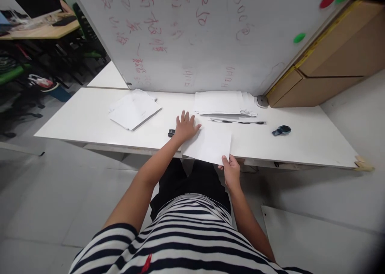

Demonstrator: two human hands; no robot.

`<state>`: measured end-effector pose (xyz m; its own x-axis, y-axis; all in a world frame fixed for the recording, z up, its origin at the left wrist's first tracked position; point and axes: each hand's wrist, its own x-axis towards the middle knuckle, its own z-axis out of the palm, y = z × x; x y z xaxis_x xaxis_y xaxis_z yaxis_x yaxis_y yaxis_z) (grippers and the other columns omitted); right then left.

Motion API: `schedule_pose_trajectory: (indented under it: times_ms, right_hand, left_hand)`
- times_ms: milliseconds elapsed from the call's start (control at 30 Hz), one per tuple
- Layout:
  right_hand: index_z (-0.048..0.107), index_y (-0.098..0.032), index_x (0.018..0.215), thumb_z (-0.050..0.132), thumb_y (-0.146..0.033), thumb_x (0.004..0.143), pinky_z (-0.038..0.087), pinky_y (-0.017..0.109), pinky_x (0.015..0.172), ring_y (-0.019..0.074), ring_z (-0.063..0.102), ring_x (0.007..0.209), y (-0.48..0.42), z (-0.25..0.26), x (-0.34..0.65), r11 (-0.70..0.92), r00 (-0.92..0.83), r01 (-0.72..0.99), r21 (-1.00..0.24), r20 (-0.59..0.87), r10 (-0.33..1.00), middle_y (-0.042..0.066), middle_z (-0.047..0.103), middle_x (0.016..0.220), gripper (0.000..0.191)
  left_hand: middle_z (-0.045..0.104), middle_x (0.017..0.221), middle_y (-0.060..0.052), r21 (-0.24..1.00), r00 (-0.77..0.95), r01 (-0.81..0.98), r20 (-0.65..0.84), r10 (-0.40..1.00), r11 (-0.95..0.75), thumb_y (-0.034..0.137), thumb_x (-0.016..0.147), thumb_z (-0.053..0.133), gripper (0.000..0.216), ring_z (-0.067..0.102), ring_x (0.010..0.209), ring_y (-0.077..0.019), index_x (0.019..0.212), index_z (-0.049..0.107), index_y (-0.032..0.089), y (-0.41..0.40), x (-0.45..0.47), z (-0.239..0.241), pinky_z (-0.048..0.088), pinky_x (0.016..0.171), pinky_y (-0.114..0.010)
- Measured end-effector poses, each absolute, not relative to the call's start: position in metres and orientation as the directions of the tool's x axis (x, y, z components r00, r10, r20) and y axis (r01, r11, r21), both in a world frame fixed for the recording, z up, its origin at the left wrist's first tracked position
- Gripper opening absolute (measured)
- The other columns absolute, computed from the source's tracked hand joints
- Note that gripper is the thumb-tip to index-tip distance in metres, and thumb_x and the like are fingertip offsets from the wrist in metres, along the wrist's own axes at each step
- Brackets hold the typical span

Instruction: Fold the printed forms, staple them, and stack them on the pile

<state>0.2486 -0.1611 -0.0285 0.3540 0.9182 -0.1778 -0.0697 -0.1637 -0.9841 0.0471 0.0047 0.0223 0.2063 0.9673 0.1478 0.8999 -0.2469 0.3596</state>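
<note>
A white sheet of paper (210, 145) lies at the desk's front edge, its near part jutting out over the edge. My left hand (185, 127) rests with fingers spread at the sheet's far left corner. With thumb and fingers, my right hand (231, 172) pinches the near right corner. A small black object (171, 133) sits just left of my left wrist; its kind is unclear. Beyond the sheet lies a long, thin black-and-white strip (237, 122). Farther right is a dark blue object (282, 130) that I cannot make out.
A stack of papers (218, 102) lies against the whiteboard (210, 37), and another paper pile (135, 109) is to the left. A round grey object (262, 101) stands by cardboard boxes (333, 61) at the right. The white desk (313, 140) ends close to my body.
</note>
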Motion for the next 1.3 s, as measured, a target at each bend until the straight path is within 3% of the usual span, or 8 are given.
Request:
schedule_pose_trajectory:
  times_ms: [167, 267, 433, 600, 767, 867, 1033, 1300]
  right_hand:
    - [0.062, -0.019, 0.101, 0.063, -0.055, 0.077, 0.039, 0.021, 0.045, 0.0084, 0.055, 0.047, -0.165, -0.025, 0.249, -0.141, 0.287, -0.074, -0.987, -0.156, 0.945, -0.002, 0.063, 0.073, 0.044]
    - [0.061, -0.018, 0.104, 0.063, -0.056, 0.077, 0.038, 0.021, 0.043, 0.0090, 0.053, 0.044, -0.168, -0.023, 0.251, -0.144, 0.246, -0.072, -0.987, -0.158, 0.956, -0.003, 0.062, 0.065, 0.046]
    - [0.060, -0.018, 0.106, 0.063, -0.053, 0.079, 0.035, 0.021, 0.041, 0.0075, 0.045, 0.040, -0.176, -0.022, 0.248, -0.127, 0.291, -0.112, -0.986, -0.155, 0.944, -0.002, 0.063, 0.066, 0.045]
    - [0.063, -0.018, 0.095, 0.061, -0.053, 0.081, 0.036, 0.021, 0.044, 0.0074, 0.043, 0.044, -0.179, -0.004, 0.247, -0.073, 0.447, -0.121, -0.990, -0.120, 0.886, -0.004, 0.056, 0.060, 0.037]
    - [0.063, -0.019, 0.089, 0.063, -0.049, 0.081, 0.033, 0.021, 0.043, 0.0067, 0.039, 0.044, -0.179, 0.029, 0.259, 0.077, 0.605, -0.105, -0.991, -0.002, 0.796, -0.005, 0.051, 0.059, 0.031]
    - [0.063, -0.019, 0.085, 0.064, -0.049, 0.081, 0.030, 0.022, 0.041, 0.0064, 0.038, 0.044, -0.180, 0.034, 0.263, 0.128, 0.619, -0.112, -0.985, 0.031, 0.785, -0.004, 0.053, 0.061, 0.031]
    - [0.063, -0.017, 0.074, 0.062, -0.052, 0.082, 0.030, 0.022, 0.044, 0.0080, 0.039, 0.041, -0.190, 0.013, 0.261, -0.046, 0.562, 0.048, -0.998, -0.011, 0.827, -0.006, 0.045, 0.043, 0.035]
    - [0.065, -0.017, 0.083, 0.068, -0.047, 0.079, 0.026, 0.021, 0.040, 0.0064, 0.038, 0.039, -0.204, 0.017, 0.264, 0.029, 0.561, -0.153, -0.988, -0.063, 0.825, -0.007, 0.047, 0.048, 0.031]
  left_hand:
    - [0.056, 0.131, -0.010, 0.646, 0.000, 0.707, 0.407, 0.913, -0.288, 0.044, 0.099, 0.023, 0.044, 0.046, 0.126, -0.0210, 0.125, 0.050, 0.021, -0.007, 0.017, 0.041, 0.038, 0.104, -0.039]
    - [0.062, 0.120, -0.009, 0.636, -0.039, 0.711, 0.460, 0.887, -0.299, 0.043, 0.099, 0.027, 0.041, 0.053, 0.116, -0.0203, 0.115, 0.057, 0.021, -0.021, -0.011, 0.036, 0.040, 0.101, -0.037]
    - [0.068, 0.102, -0.006, 0.573, 0.073, 0.778, 0.327, 0.942, -0.259, 0.043, 0.097, 0.028, 0.043, 0.059, 0.102, -0.0217, 0.094, 0.065, 0.022, -0.034, -0.041, 0.012, 0.042, 0.092, -0.037]
    - [0.065, 0.077, -0.004, 0.550, 0.100, 0.797, 0.286, 0.953, -0.248, 0.045, 0.096, 0.028, 0.047, 0.059, 0.081, -0.0191, 0.069, 0.059, 0.022, -0.035, -0.042, 0.012, 0.042, 0.076, -0.032]
    - [0.064, 0.072, -0.005, 0.579, 0.056, 0.790, 0.261, 0.964, -0.202, 0.047, 0.095, 0.031, 0.046, 0.058, 0.082, -0.0207, 0.069, 0.060, 0.023, -0.038, -0.041, 0.015, 0.042, 0.074, -0.032]
    - [0.066, 0.076, -0.005, 0.599, 0.056, 0.771, 0.272, 0.961, -0.214, 0.047, 0.095, 0.032, 0.045, 0.059, 0.083, -0.0208, 0.068, 0.059, 0.023, -0.038, -0.041, 0.013, 0.042, 0.075, -0.033]
    - [0.067, 0.080, -0.005, 0.621, 0.050, 0.749, 0.295, 0.954, -0.231, 0.047, 0.095, 0.033, 0.045, 0.058, 0.082, -0.0200, 0.066, 0.057, 0.022, -0.039, -0.042, 0.011, 0.041, 0.075, -0.033]
    - [0.055, 0.064, -0.004, 0.584, 0.067, 0.781, 0.277, 0.959, -0.223, 0.047, 0.097, 0.029, 0.049, 0.052, 0.070, -0.0192, 0.059, 0.047, 0.022, -0.039, -0.042, 0.013, 0.036, 0.069, -0.034]
